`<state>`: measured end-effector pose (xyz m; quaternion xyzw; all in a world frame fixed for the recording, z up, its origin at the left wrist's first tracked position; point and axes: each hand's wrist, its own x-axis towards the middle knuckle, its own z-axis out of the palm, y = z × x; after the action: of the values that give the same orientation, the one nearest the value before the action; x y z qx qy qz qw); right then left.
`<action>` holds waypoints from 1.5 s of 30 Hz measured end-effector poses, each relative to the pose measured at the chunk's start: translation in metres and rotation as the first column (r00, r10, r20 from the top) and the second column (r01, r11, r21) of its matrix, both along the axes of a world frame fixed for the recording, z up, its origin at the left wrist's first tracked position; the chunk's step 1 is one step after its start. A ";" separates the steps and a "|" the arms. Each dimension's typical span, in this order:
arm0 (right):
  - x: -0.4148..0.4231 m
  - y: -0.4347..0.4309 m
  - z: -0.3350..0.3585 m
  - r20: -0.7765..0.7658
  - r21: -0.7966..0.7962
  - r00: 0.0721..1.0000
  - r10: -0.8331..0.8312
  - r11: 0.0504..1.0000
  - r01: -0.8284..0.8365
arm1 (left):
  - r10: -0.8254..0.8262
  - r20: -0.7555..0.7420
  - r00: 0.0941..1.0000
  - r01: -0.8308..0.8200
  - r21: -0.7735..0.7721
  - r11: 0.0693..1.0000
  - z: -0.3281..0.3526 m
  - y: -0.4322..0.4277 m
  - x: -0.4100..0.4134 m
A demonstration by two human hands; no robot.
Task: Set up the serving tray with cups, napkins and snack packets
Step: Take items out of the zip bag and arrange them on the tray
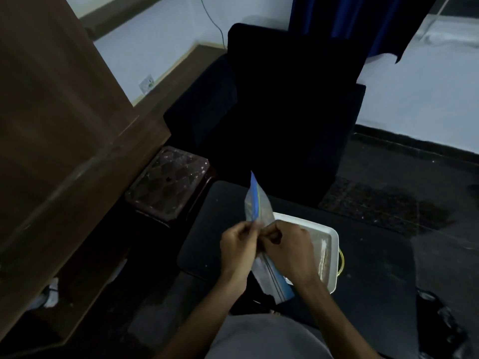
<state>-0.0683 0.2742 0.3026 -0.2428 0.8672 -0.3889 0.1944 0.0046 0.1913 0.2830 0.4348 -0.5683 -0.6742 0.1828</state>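
Note:
A clear plastic zip bag (258, 203) with a blue strip along its edge stands upright between my hands, over the near left part of a white serving tray (334, 234). My left hand (238, 244) pinches the bag's left side. My right hand (287, 247) grips it from the right, fingers closed on the plastic. The bag's lower end hangs below my hands toward my lap. The tray rests on a low black table (363, 275), and something pale lies inside it along the right side, too dim to name.
A black armchair (272, 112) stands right behind the table. A dark patterned stool (168, 182) sits to the left, beside a large brown wooden cabinet (59, 125). A yellow loop (341, 263) shows at the tray's right edge. Dark floor lies to the right.

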 end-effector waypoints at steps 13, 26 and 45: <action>0.018 -0.050 -0.006 0.743 -0.249 0.667 -0.055 0.903 0.352 | -0.037 -0.055 0.998 0.042 0.089 0.995 0.000 -0.060 0.018; 0.037 -0.104 0.001 -0.081 -0.172 0.964 -0.252 0.957 0.235 | -0.232 0.091 0.968 0.249 -0.310 0.918 0.008 -0.116 0.009; -0.033 0.012 -0.017 0.754 -0.218 0.506 -0.419 0.567 0.794 | -0.027 0.117 0.993 -0.002 0.242 0.970 -0.014 -0.015 -0.073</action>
<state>-0.1010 0.2860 0.2856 0.1956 0.6268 -0.7165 0.2355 -0.0679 0.1759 0.2687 0.4898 -0.4948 -0.7121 0.0898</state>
